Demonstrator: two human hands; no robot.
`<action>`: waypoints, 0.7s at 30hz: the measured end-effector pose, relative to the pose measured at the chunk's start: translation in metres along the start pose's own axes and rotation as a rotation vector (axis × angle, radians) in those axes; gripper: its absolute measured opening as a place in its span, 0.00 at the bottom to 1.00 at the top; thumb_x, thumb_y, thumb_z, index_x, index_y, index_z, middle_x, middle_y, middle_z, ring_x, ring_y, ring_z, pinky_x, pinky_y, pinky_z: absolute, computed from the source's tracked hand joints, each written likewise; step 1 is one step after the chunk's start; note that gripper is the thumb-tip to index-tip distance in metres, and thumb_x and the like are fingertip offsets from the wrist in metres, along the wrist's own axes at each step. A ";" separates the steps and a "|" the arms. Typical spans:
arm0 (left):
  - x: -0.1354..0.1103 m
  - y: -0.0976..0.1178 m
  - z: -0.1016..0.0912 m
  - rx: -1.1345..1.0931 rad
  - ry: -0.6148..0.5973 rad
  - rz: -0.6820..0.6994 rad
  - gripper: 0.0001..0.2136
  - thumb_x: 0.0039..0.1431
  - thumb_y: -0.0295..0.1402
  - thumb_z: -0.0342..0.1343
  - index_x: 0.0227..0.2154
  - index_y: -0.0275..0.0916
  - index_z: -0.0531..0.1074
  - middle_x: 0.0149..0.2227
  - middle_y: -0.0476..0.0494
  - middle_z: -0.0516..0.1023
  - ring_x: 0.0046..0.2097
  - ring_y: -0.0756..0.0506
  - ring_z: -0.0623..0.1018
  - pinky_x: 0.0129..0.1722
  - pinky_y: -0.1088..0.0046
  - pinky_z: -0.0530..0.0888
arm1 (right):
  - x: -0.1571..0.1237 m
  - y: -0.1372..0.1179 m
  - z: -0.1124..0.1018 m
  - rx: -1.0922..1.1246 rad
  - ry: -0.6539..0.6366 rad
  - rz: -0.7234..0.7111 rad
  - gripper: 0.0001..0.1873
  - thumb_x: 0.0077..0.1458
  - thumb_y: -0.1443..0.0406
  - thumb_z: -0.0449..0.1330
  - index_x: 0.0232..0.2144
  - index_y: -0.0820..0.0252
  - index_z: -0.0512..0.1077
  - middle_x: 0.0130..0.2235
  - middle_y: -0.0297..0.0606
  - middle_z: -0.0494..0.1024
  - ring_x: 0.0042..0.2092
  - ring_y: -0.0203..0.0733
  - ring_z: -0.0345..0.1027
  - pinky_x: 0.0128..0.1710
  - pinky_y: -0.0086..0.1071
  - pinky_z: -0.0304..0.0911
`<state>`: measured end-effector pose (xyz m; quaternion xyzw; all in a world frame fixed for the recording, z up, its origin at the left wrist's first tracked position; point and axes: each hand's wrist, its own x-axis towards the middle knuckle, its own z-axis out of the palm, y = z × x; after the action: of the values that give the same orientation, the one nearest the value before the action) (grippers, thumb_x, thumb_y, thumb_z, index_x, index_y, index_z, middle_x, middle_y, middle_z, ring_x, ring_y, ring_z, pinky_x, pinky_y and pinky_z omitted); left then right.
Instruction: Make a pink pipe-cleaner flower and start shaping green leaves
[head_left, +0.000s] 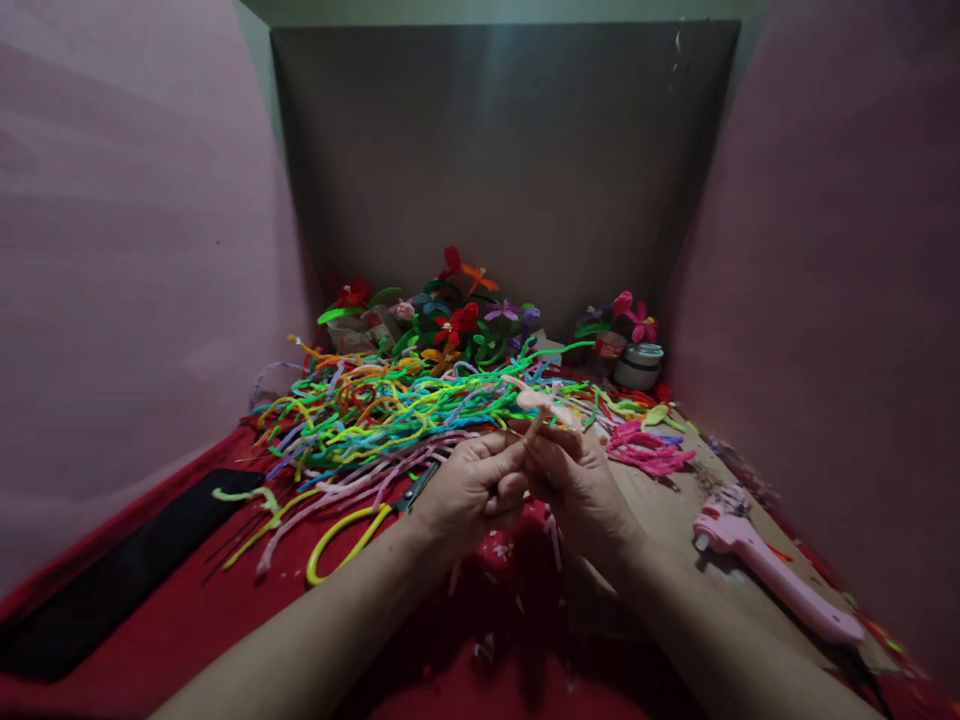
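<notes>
My left hand (466,486) and my right hand (576,484) meet at the middle of the view, fingers pinched together on a small pale pink pipe-cleaner piece (541,405) that sticks up between them on a thin stem. Just beyond the hands lies a big loose heap of coloured pipe cleaners (390,410). Yellow-handled scissors (360,535) lie on the red cloth (225,610) by my left wrist.
A pink glue gun (765,565) lies at the right on a cardboard sheet (675,510). Finished pipe-cleaner flowers (457,315) and a small round tin (639,365) stand at the back. A dark flat slab (127,570) lies at the left. Pink walls close in both sides.
</notes>
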<state>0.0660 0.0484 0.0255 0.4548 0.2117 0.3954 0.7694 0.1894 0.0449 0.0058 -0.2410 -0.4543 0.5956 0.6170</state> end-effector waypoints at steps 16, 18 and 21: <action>-0.004 0.003 -0.010 -0.150 -0.179 -0.166 0.09 0.57 0.36 0.49 0.27 0.36 0.65 0.14 0.59 0.50 0.14 0.59 0.44 0.11 0.85 0.51 | -0.001 -0.017 0.001 -0.207 -0.093 -0.054 0.08 0.48 0.59 0.60 0.26 0.58 0.69 0.23 0.30 0.64 0.23 0.30 0.48 0.21 0.27 0.47; -0.005 0.004 -0.007 -0.105 -0.168 -0.161 0.09 0.57 0.36 0.49 0.27 0.36 0.65 0.14 0.60 0.50 0.14 0.59 0.44 0.11 0.85 0.51 | -0.002 -0.016 0.002 -0.197 -0.071 -0.059 0.07 0.49 0.60 0.59 0.27 0.58 0.68 0.23 0.29 0.63 0.23 0.30 0.49 0.21 0.27 0.48; -0.006 0.008 0.000 0.047 -0.096 -0.099 0.09 0.56 0.38 0.51 0.30 0.37 0.65 0.15 0.59 0.54 0.14 0.58 0.47 0.12 0.84 0.50 | -0.001 -0.011 0.002 -0.145 0.005 -0.036 0.05 0.48 0.61 0.60 0.29 0.56 0.69 0.23 0.28 0.62 0.23 0.31 0.48 0.21 0.26 0.48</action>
<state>0.0593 0.0461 0.0317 0.4803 0.2062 0.3295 0.7863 0.1933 0.0411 0.0159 -0.2787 -0.4990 0.5493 0.6096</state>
